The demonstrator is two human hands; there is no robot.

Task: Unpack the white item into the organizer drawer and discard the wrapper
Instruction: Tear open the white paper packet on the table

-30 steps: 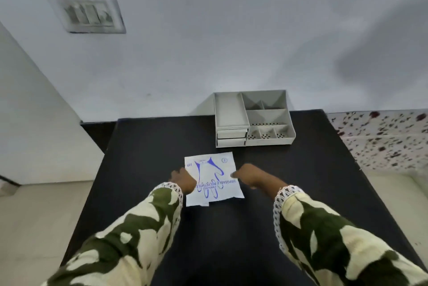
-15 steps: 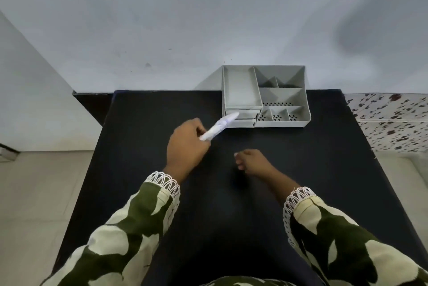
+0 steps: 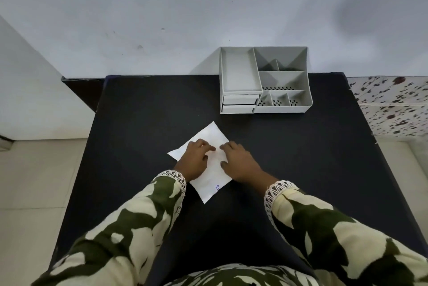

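Note:
The white packet (image 3: 211,136) lies flat on the black table (image 3: 143,121), turned like a diamond, plain side up with a bit of blue print near its lower corner. My left hand (image 3: 194,161) and my right hand (image 3: 239,162) both press on it, fingertips nearly meeting over its middle, and they hide its centre. The grey organizer (image 3: 306,100) stands at the table's back edge, beyond and right of the packet. Its two small drawers (image 3: 239,103) at the front left are closed.
The organizer's open compartments hold nothing that I can see. A white wall rises right behind the table. Tiled floor lies off the left edge, and a speckled surface adjoins the table on the right.
My left hand lifted the packet off the table, turned it over and laid it back down face down and rotated. My right hand came onto it too. The camera tilted down.

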